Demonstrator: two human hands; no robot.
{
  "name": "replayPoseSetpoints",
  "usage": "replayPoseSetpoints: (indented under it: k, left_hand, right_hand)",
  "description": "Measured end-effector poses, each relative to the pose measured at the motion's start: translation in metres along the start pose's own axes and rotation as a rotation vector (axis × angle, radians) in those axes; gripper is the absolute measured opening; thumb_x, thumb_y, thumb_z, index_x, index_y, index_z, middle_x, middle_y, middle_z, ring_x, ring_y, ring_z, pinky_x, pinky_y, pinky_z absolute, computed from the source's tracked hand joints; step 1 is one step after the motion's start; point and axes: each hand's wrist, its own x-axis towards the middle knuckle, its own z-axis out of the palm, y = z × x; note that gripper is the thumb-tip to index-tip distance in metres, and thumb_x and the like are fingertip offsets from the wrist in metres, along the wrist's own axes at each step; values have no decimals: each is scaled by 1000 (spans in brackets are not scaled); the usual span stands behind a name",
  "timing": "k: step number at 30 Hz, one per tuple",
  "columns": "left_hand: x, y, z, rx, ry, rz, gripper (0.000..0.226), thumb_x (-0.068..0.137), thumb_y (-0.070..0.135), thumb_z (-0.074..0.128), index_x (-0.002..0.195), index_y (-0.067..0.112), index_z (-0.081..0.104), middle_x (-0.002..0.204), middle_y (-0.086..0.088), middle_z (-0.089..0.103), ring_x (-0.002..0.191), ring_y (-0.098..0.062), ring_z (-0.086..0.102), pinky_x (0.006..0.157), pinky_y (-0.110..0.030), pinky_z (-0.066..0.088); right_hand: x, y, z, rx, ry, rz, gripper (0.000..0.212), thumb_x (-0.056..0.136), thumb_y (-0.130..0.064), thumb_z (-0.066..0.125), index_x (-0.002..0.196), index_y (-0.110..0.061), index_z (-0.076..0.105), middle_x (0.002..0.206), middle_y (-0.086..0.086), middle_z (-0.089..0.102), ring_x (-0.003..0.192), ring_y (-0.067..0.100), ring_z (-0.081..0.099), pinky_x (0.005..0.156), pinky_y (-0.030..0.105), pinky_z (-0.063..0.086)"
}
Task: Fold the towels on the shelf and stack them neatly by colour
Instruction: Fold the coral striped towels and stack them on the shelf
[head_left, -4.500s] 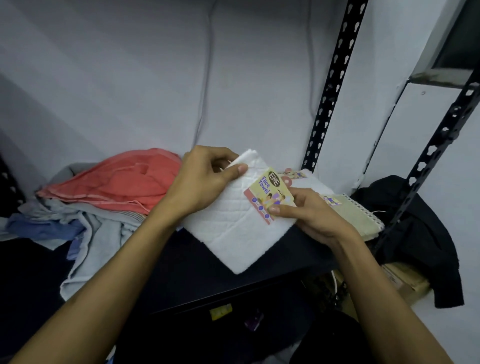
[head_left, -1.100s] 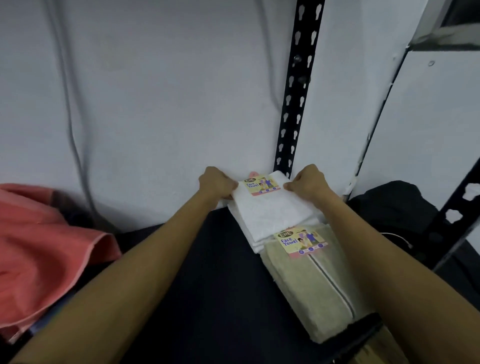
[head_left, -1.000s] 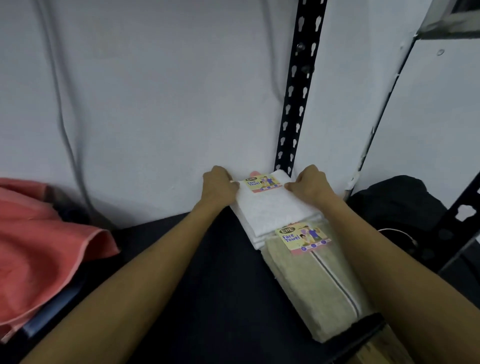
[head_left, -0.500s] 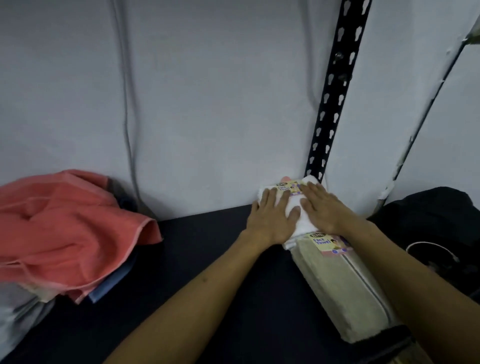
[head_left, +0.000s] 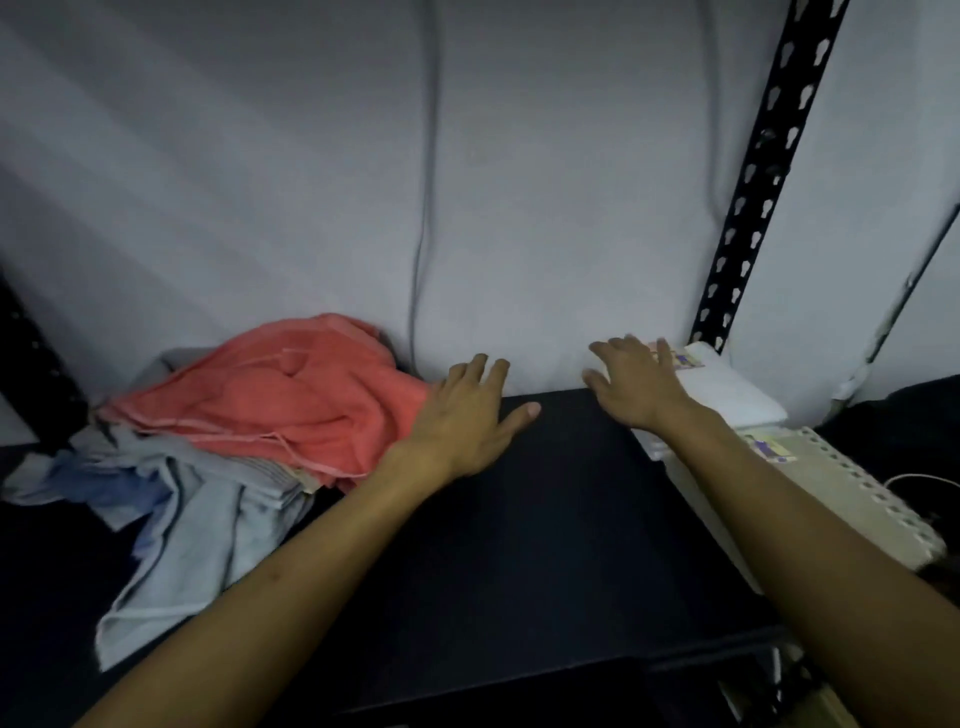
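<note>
1. Left hand (head_left: 467, 415): fingers spread and fairly straight, palm down, holding nothing. It hovers over or rests on the dark shelf (head_left: 519, 545); which of the two cannot be told.
2. Right hand (head_left: 636, 389): fingers splayed, nothing gripped. It lies at the left edge of the folded white towel (head_left: 727, 395), on it or just above it (contact is unclear, the fingers being blurred).
3. Coral towel (head_left: 291, 395): unfolded, crumpled, topmost on the loose heap at the back left of the shelf. It lies at about 9 o'clock from the left hand, its nearest edge just beside the knuckles, perhaps touching. Its long axis cannot be read from the bunched cloth; the mass spreads left to right.
4. Pale blue-grey towels (head_left: 197, 519): under and in front of the coral towel, at about 8 o'clock from the left hand, draping toward the front edge.
5. Beige towel (head_left: 852, 499): folded, in front of the white one, at about 4 o'clock from the right hand.
6. Governing relation (a judgement): the unfolded heap lies wholly leftward and the left hand is much the nearer, so the next pick-up likely falls to it, the coral towel first.
</note>
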Motion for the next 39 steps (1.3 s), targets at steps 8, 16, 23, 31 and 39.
replayPoseSetpoints:
  k: [8,16,23,31,39]
  left_hand:
    - [-75,-120,-13,158,217,-140,87,89,70,15,160,20,21,167,-18,13,155,-37,7,125,-53,3]
    - [-160,-193,21,41,262,-107,74,97,72,29,160,43,5,171,-1,-2,157,-19,-5,126,-51,9]
    - [-164,-183,8,0,410,-49,72,98,61,46,160,35,21,166,-10,23,153,-31,19,120,-56,26]
    - [-135,-143,-7,11,387,32,66,101,62,38,159,38,21,166,-5,23,153,-28,19,125,-49,16]
    - [-97,-78,27,-113,128,172,46,105,53,32,106,26,69,99,2,73,95,-25,66,76,-37,50]
  right_hand:
    - [-28,-171,13,561,-27,-362,65,97,-47,58,153,-23,35,154,4,40,139,23,40,116,46,33]
    - [-59,-249,96,830,191,-232,40,92,-20,69,132,-14,64,138,5,55,126,25,53,109,47,43]
    - [-68,-220,43,899,255,-211,14,86,-21,77,92,-8,77,94,-2,65,87,15,63,82,28,51]
    - [-102,-115,-42,1062,429,-92,7,89,-15,74,83,-16,77,76,-4,73,71,1,61,73,19,49]
    - [-137,-40,-16,570,94,25,11,90,-24,74,90,-14,79,84,-6,69,82,15,63,75,28,44]
